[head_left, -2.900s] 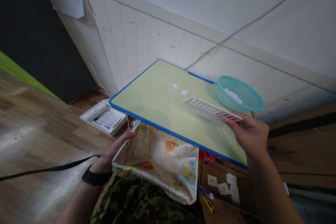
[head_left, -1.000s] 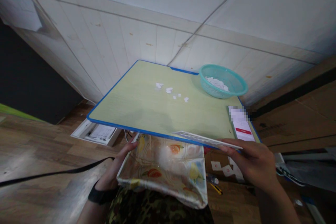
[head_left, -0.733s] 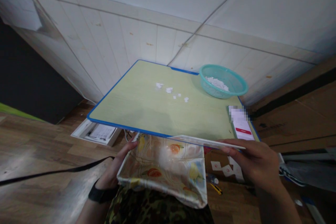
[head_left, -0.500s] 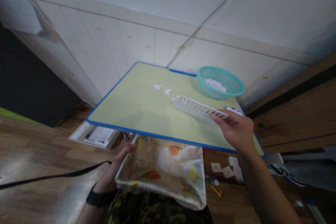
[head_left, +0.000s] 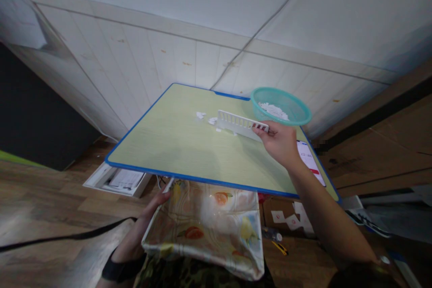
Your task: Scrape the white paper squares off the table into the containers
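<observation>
My right hand point(head_left: 278, 141) grips one end of a white slotted plastic strip point(head_left: 236, 122), held on edge over the pale green tabletop point(head_left: 162, 135). Small white pieces point(head_left: 200, 115) lie beyond the strip's far end, and a few more are beside its lower edge. My left hand point(head_left: 162, 197) holds the left rim of a fruit-patterned, cloth-lined tray point(head_left: 216, 229) below the table's front edge. Something whitish and blurred lies in that tray. A turquoise basket point(head_left: 297, 110) with many white pieces stands at the table's back right.
A phone point(head_left: 308, 159) lies on the table's right side, partly behind my right forearm. Under the table are a white box point(head_left: 97, 179) with papers, a cardboard box point(head_left: 275, 207) with white cards and a yellow cutter point(head_left: 280, 248). A wall stands behind the table.
My right hand has moved left and away from me with the strip, which is now nearer the white pieces. More of the phone shows. My left hand still holds the tray.
</observation>
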Available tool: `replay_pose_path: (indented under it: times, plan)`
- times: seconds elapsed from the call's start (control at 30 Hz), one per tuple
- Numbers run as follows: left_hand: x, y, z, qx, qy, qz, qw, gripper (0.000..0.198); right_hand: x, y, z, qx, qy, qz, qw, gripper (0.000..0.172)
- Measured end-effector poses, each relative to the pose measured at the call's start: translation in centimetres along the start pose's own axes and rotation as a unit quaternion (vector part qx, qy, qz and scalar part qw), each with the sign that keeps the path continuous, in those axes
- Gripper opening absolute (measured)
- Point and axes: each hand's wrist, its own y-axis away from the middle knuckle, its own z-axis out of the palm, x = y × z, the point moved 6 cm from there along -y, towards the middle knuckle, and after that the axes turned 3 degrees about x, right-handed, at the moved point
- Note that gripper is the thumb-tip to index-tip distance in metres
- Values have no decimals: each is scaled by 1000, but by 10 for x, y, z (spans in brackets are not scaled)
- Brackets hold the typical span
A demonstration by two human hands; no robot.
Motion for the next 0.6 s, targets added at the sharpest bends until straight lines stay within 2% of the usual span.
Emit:
replay_pose_path:
  times: [0.17, 0.27, 0.43, 0.6]
  plan:
    - [6, 8, 7, 21, 8, 34, 999, 71, -7, 8, -1, -12, -1, -1, 1000, 21]
    - [7, 8, 5, 34, 8, 28, 999, 68, -8, 18, -10, -21, 18, -10, 1000, 20]
    - [6, 4, -2, 37, 1, 22, 999, 65, -4, 28, -29, 0, 41, -4, 999, 19]
    - [8, 0, -3, 21, 15, 39, 999, 61, -2, 31, -33, -2, 50, 0, 999, 21]
